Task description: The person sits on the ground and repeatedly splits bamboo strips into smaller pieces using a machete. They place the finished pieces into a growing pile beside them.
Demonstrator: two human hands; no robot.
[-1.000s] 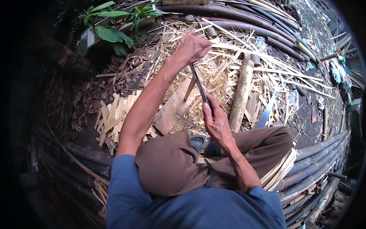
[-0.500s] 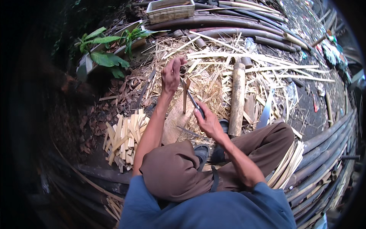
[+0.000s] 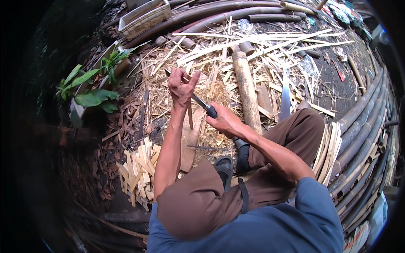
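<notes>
Gripping a black-handled knife [image 3: 205, 106], the right hand [image 3: 223, 120] is closing its fingers firmly round the handle, and the blade is slanting up and away toward the left hand [image 3: 181, 88]. The left hand is curling its fingers just beyond, its thumb pointing up; I cannot tell what they are clasping, as the hand itself is hiding it. A narrow brown slat [image 3: 190, 117] is running down from beneath that hand toward a wooden board [image 3: 190, 139], its upper part being covered. A thin dark strip [image 3: 207, 147] is lying across the board's near end. Right of the board, a thick bamboo length [image 3: 247, 90] is lying on the ground among pale shavings [image 3: 211, 95], and a tapering, pale blade [image 3: 285, 97] is resting farther right, beyond the knee. A heap of short, pale slats [image 3: 141, 170] is sitting left of the left forearm, while a bundle of long strips [image 3: 330, 152] is leaning beside the right thigh. Farther off, a leafy plant [image 3: 90, 98] is growing at the left and a weathered crate [image 3: 145, 19] is standing near dark poles [image 3: 206, 14]
</notes>
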